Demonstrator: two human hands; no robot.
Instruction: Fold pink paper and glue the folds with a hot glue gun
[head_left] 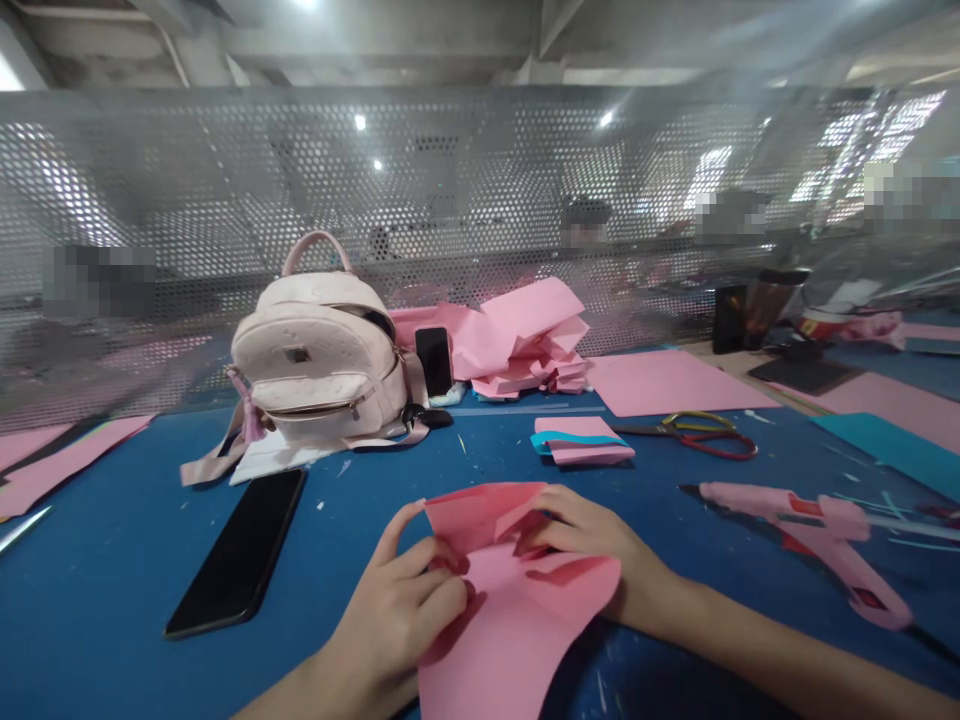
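A sheet of pink paper [495, 640] is held up between both hands at the front of the blue table, its far part folded over and its right edge curling. My left hand [409, 605] grips the left side, index finger raised along the fold and the other fingers bent. On the right, my right hand [577, 535] pinches the folded far edge; its fingertips are partly hidden behind the paper. Just beyond the hands lies a small folded pink paper piece [589, 452] with a blue strip [577, 438] across it.
Scissors [690, 430] and a pink glue gun [810, 530] lie to the right. A black phone [236, 555] lies left, below a pale backpack [322, 350]. Another phone [433, 362] leans beside crumpled pink paper [525, 340]. A perforated metal screen [480, 190] borders the table's back.
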